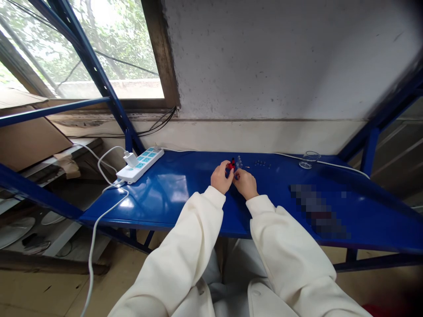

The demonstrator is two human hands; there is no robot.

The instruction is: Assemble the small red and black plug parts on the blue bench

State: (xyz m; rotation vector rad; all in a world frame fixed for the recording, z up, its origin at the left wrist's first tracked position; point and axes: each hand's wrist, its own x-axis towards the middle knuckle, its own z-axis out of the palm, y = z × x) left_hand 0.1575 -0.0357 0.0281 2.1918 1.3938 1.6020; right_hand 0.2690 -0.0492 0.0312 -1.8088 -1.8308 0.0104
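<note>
My left hand is closed around a small red-and-black piece, its thumb and fingers pinching it above the blue table. Against it, my right hand is also closed in a pinch; whatever sits between its fingertips is too small and too covered to name. The fingertips of both hands nearly meet. Just beyond them stands a little cluster of clear, bead-like pieces. To the right of that cluster, several tiny pieces lie in a loose row on the tabletop.
A white power strip with a plugged-in adapter lies at the table's left end, its cable hanging off the front. At back right is a clear glass cup by a white cable. A dark, pixelated object lies right of my hands. Blue posts frame both ends.
</note>
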